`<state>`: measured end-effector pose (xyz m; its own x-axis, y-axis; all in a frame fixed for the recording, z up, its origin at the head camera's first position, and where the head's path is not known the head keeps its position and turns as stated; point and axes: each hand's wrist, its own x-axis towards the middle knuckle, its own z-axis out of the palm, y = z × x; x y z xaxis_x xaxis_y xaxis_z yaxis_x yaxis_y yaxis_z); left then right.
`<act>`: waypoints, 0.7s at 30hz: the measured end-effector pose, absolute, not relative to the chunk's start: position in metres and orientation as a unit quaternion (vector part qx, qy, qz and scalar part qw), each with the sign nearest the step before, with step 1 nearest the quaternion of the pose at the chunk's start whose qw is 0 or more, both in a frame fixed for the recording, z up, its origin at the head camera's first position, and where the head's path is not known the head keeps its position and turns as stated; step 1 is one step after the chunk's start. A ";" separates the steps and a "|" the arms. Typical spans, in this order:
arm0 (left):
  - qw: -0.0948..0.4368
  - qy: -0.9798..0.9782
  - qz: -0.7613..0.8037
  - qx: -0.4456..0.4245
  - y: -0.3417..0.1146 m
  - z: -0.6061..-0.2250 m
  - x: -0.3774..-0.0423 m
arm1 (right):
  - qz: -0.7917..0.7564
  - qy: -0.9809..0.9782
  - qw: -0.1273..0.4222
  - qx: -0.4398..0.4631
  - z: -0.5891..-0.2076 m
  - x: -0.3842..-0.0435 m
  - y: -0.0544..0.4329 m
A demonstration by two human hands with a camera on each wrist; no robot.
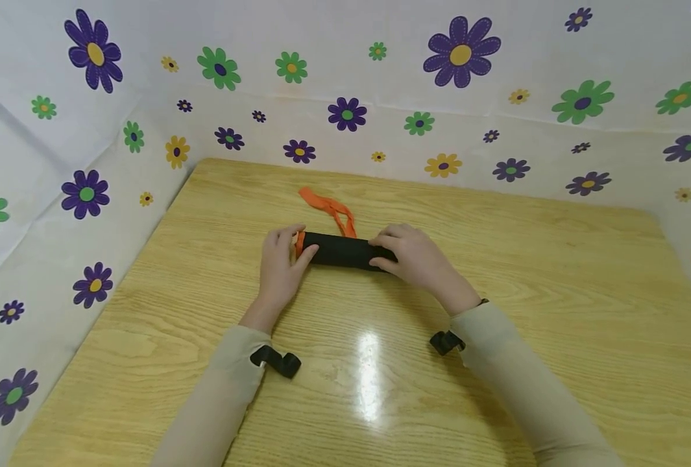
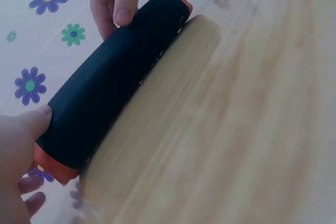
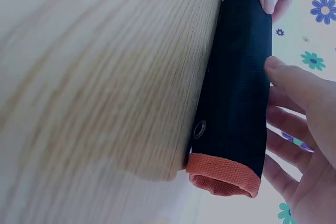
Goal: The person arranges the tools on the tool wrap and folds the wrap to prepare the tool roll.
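A black fabric roll [image 1: 340, 251] with orange edging lies sideways on the wooden table, a loose orange strap [image 1: 329, 205] trailing from its far side. My left hand [image 1: 281, 263] holds the roll's left end, thumb on the near side and fingers at the far side. Toward the other end, my right hand [image 1: 411, 255] grips it between thumb and fingers. In the right wrist view, the rolled orange edging [image 3: 224, 174] shows at the open end, with a metal eyelet [image 3: 199, 129] close by.
The wooden table [image 1: 555, 311] spreads around both arms. Behind it and along the left hangs a white cloth [image 1: 380, 84] printed with flowers. Black wrist mounts [image 1: 276, 360] sit on both sleeves.
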<state>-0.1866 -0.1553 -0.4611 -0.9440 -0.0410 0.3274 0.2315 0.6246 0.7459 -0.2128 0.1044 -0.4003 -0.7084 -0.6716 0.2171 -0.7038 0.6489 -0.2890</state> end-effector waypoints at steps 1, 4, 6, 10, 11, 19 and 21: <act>0.173 -0.890 -0.419 -0.055 -0.155 -0.460 -0.188 | 0.172 -0.910 0.038 0.374 -0.401 -0.213 0.105; 0.209 -0.901 -0.374 -0.066 -0.153 -0.454 -0.193 | 0.157 -0.922 0.009 0.354 -0.402 -0.215 0.106; 0.219 -0.909 -0.344 -0.080 -0.151 -0.450 -0.195 | 0.145 -0.928 -0.013 0.342 -0.403 -0.216 0.107; 0.213 -0.925 -0.300 -0.099 -0.150 -0.445 -0.197 | 0.129 -0.934 -0.059 0.329 -0.408 -0.219 0.108; 0.208 -0.927 -0.295 -0.099 -0.150 -0.444 -0.197 | 0.128 -0.934 -0.066 0.328 -0.409 -0.220 0.108; 0.175 -0.942 -0.266 -0.106 -0.154 -0.441 -0.198 | 0.137 -0.928 -0.063 0.340 -0.411 -0.223 0.112; 0.179 -0.944 -0.251 -0.119 -0.157 -0.440 -0.199 | 0.136 -0.928 -0.050 0.343 -0.410 -0.222 0.115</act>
